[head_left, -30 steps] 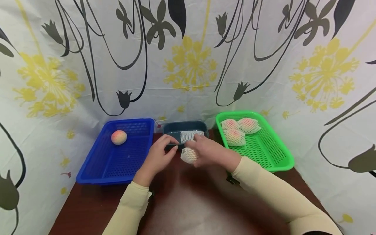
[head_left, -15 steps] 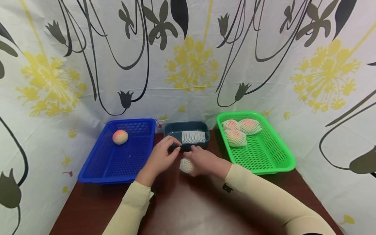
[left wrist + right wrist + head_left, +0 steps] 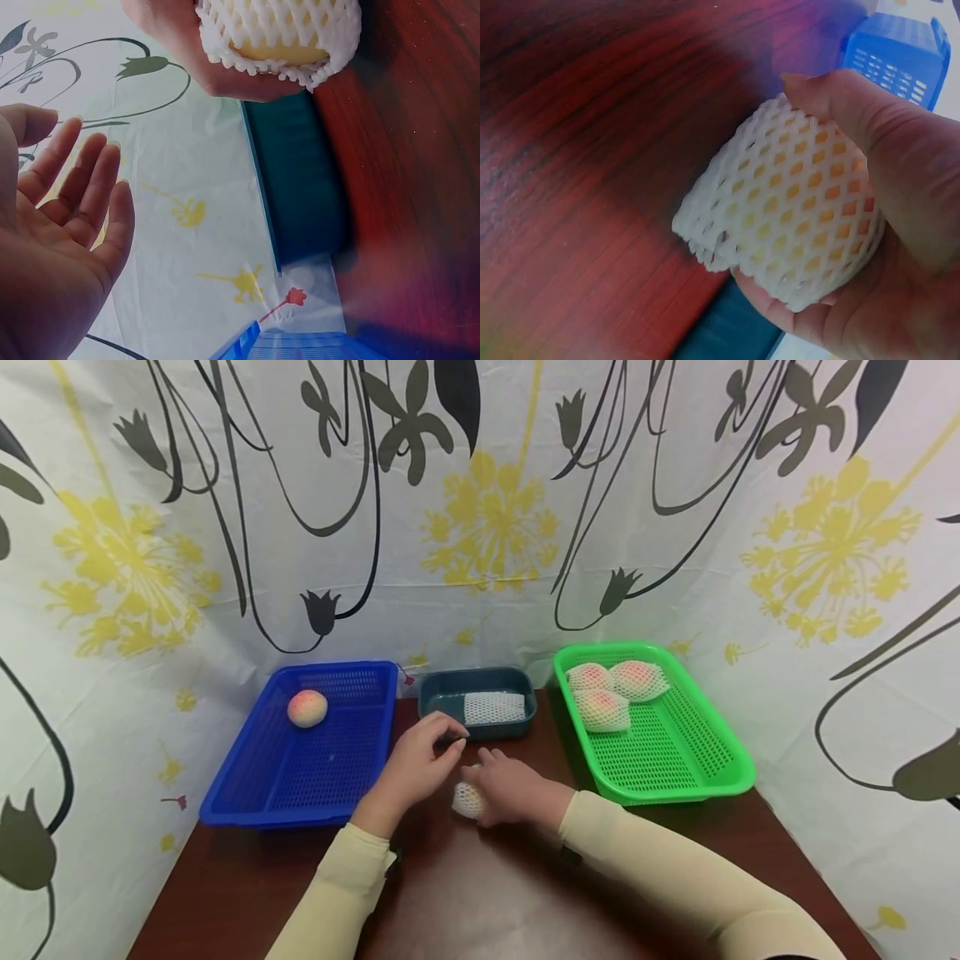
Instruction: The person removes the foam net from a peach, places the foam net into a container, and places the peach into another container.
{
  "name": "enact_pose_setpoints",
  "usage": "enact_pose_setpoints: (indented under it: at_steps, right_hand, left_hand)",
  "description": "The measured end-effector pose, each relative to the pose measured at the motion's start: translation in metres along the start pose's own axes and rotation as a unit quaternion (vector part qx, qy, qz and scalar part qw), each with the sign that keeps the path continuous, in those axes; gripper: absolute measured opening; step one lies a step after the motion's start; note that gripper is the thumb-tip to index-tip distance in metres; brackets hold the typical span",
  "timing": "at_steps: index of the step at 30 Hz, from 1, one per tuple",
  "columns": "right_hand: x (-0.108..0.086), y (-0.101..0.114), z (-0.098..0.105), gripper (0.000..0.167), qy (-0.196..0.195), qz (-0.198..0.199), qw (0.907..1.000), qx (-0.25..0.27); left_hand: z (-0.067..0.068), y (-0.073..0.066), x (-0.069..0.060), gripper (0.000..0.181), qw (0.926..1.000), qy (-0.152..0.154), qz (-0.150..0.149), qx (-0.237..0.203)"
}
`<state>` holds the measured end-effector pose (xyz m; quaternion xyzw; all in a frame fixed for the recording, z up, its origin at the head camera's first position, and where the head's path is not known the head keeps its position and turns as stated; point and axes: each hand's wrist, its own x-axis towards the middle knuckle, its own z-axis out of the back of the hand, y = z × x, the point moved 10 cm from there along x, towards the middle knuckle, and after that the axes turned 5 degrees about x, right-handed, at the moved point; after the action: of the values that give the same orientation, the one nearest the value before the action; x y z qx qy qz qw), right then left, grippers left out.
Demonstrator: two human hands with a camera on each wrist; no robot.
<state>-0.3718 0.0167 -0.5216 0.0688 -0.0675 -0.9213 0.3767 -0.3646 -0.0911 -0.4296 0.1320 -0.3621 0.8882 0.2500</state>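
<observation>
The right hand (image 3: 517,789) grips a round yellow-and-pink fruit (image 3: 281,54) in a white foam net (image 3: 780,206), near the red-brown wooden table's (image 3: 480,893) far edge. The left hand (image 3: 415,762), loose, holds nothing. A weak grip could let the fruit slip out.

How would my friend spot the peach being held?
On the table, look between the blue basket and the green basket. The right hand grips the peach in white netting there. Other netted peaches lie in the green basket; only this one is held.
</observation>
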Motion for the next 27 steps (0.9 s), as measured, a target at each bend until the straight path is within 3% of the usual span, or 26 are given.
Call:
enact_pose_setpoints:
  at_steps: [8,17,19,22,24,27]
  right_hand:
    - [0.000,0.005,-0.001,0.084,-0.006,-0.012,0.9996,-0.023]
    - [-0.005,0.007,0.000,0.110,-0.022,-0.008,0.9986,-0.048]
    - [-0.008,0.006,0.004,0.113,-0.034,-0.006,0.9992,-0.020]
    - [-0.016,0.000,0.015,0.111,-0.069,-0.006,0.9956,0.063]
    - [-0.023,-0.007,0.023,0.105,-0.097,-0.009,0.9853,0.140]
    - [-0.036,-0.021,0.032,0.099,-0.132,-0.011,0.9601,0.246]
  left_hand:
    - [-0.003,0.000,0.000,0.014,1.0000,0.008,0.003,-0.005]
    - [-0.008,0.003,-0.002,0.011,0.9984,0.015,0.029,-0.047]
    - [-0.009,0.007,-0.003,0.012,0.9963,0.008,0.047,-0.071]
    - [-0.009,0.014,-0.007,0.012,0.9917,-0.007,0.080,-0.101]
    - [-0.008,0.018,-0.009,0.011,0.9889,-0.016,0.096,-0.113]
    - [-0.008,0.021,-0.012,0.010,0.9863,-0.025,0.111,-0.119]
